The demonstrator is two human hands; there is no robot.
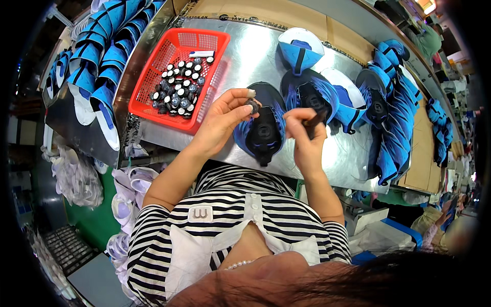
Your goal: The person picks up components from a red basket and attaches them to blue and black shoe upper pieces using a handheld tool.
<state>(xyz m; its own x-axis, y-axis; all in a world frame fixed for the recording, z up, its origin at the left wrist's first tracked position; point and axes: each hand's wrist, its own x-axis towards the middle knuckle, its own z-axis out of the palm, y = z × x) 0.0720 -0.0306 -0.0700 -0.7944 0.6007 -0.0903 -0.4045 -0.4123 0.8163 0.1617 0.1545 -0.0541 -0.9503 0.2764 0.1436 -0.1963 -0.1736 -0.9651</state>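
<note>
Piece (265, 127), blue-black, on metal table (337, 161) below both hands; left hand (227, 116) pinches dark knob (252, 106); right hand (308, 138), apart from left, grips dark item (315, 122), kind unclear; red basket (176, 34) of white-topped knobs (179, 92) leftward; blue stack (396, 140) far right

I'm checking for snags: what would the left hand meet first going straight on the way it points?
Probably the blue-and-black piece lying just right of the left hand; depth is unclear, so the hand might pass above it.
</note>
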